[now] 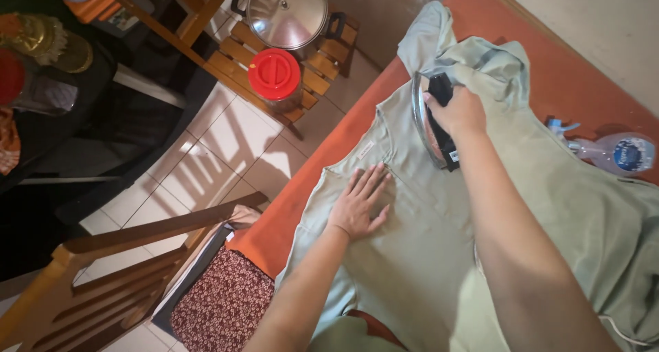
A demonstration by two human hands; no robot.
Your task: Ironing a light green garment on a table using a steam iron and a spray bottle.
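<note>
Right hand (pixel 461 110) closed around the black handle of an iron (pixel 431 122), which stands on the upper part of a pale green shirt (pixel 425 242) spread across an orange ironing surface (pixel 329 166). Left hand (pixel 359 202) open, fingers spread, palm flat on the shirt near the surface's left edge. A spray bottle (pixel 614 153) lies towards the right edge, beside the shirt
</note>
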